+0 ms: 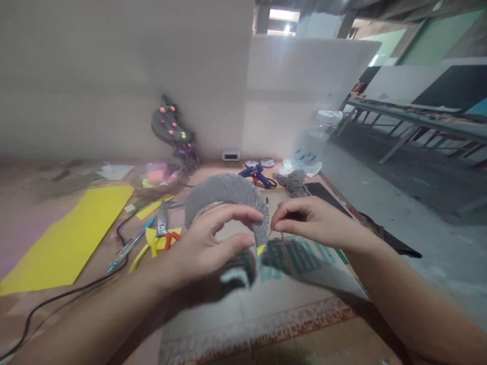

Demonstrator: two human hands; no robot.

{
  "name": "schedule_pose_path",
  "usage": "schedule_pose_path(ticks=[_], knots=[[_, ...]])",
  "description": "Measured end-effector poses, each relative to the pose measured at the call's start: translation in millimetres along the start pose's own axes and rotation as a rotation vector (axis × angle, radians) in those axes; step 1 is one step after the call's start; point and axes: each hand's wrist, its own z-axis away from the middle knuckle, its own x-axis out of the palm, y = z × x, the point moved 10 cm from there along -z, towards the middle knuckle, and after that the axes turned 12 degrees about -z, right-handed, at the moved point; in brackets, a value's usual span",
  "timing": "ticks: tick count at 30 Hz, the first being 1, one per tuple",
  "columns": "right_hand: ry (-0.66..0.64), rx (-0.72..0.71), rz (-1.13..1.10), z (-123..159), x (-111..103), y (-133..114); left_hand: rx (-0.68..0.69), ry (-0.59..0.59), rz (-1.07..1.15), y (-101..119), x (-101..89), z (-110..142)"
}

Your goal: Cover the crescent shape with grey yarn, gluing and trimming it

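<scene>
A crescent wrapped in grey yarn (224, 188) is held up over the work surface. My left hand (224, 233) grips its right-hand end, thumb below and fingers above. Just right of that end, my right hand (300, 218) is closed in a pinch on a thin grey yarn strand (271, 232), which runs close to the crescent's tip. Behind my right hand lies a loose bundle of grey yarn (294, 183). Below both hands is a pale printed sack (243, 314) with green characters and a red border.
Red-and-yellow-handled scissors (163, 225), a blue pen (131, 246), a black cable (57, 293) and a yellow sheet (76, 238) lie left. At the back are a blue glue gun (258, 176), a large clear bottle (310, 142) and a decorated dark crescent (167, 126) against the wall.
</scene>
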Motion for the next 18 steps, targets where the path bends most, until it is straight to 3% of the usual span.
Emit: schedule_pose_path(ticks=[4, 9, 15, 18], knots=[[0.065, -0.120, 0.115, 2, -8, -13, -0.013, -0.001, 0.040, -6, 1.4, 1], [0.447, -0.221, 0.304, 22, -30, -40, -0.127, 0.038, 0.029, -18, 1.6, 0], [0.342, -0.343, 0.268, 23, 6, -52, -0.172, 0.056, 0.068, -27, 6.9, 0], [0.310, -0.402, 0.233, 23, 14, -50, -0.167, 0.050, 0.056, -27, 8.7, 2]])
